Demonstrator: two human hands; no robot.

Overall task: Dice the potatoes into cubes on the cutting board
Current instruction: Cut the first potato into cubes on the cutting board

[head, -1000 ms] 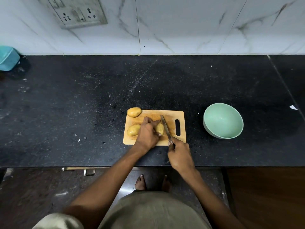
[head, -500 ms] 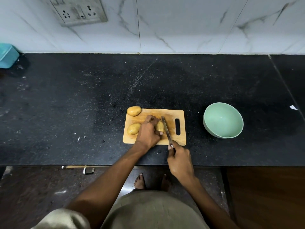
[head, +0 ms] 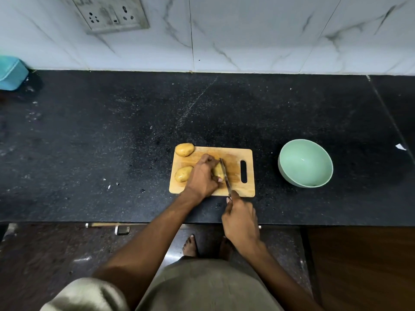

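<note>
A wooden cutting board [head: 238, 189] lies on the black counter near its front edge. My left hand [head: 203, 177] grips a potato [head: 218, 171] in the middle of the board. My right hand [head: 240, 218] holds a knife [head: 225, 175] by its handle, and the blade lies against the right side of that potato. A second potato [head: 183, 174] rests on the board's left side, partly behind my left hand. A third potato [head: 184, 149] sits at the board's far left corner, overhanging the edge.
A pale green bowl [head: 305, 163] stands on the counter right of the board. A teal container [head: 11, 72] sits at the far left by the wall. A socket plate [head: 112, 15] is on the marble wall. The counter's front edge runs just below the board.
The knife blade has shifted slightly left, closer onto the held potato. My left hand keeps its hold on the potato. The view moved a little.
</note>
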